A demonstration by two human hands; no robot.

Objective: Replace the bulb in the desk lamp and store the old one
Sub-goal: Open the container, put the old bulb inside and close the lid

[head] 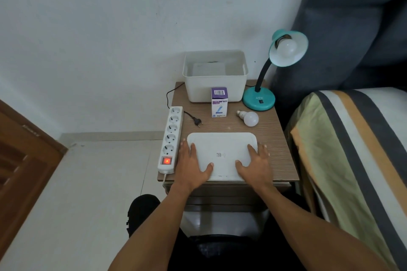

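Observation:
A teal desk lamp point(259, 98) stands at the back right of the small wooden table point(279, 152), with a white bulb point(286, 47) in its shade. A loose white bulb point(250, 117) lies on the table in front of the lamp base. A purple and white bulb box point(219, 102) stands upright beside it. Behind the box sits an open white storage bin point(215, 92). Its flat white lid point(222, 152) lies at the table's front. My left hand point(192, 165) rests on the lid's left side and my right hand point(256, 164) on its right side, fingers straight, thumbs on top.
A white power strip point(172, 134) lies along the table's left edge, its red switch point(166, 161) lit. The lamp's black plug point(198, 121) lies loose on the table. A striped bed point(352, 149) is close on the right, a wooden door point(24, 156) on the left.

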